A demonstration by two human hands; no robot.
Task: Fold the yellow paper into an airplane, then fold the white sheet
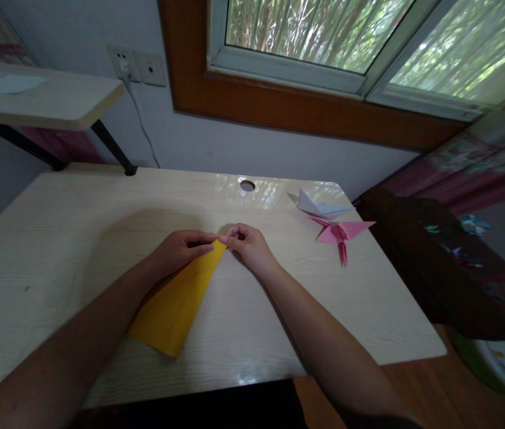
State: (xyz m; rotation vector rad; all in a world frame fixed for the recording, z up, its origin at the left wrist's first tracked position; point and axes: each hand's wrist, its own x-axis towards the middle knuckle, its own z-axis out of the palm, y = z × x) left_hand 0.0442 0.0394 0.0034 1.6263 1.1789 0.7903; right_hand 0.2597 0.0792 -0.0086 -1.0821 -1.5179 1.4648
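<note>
A folded sheet of yellow paper (179, 304) lies slanted over the table, its narrow tip pointing away from me and its wide end toward me. My left hand (184, 247) grips the paper's left edge close to the tip, thumb and fingers closed on it. At the very tip, my right hand (247, 241) pinches the paper between thumb and forefinger. Both hands meet at that corner, and the fingers partly hide the fold there.
A pink origami crane (340, 231) and a white folded-paper piece (319, 207) sit at the table's right rear. A raised shelf (42, 104) stands at the left on black legs. The table (332, 322) has a round hole (247, 186) near its back edge, below the window.
</note>
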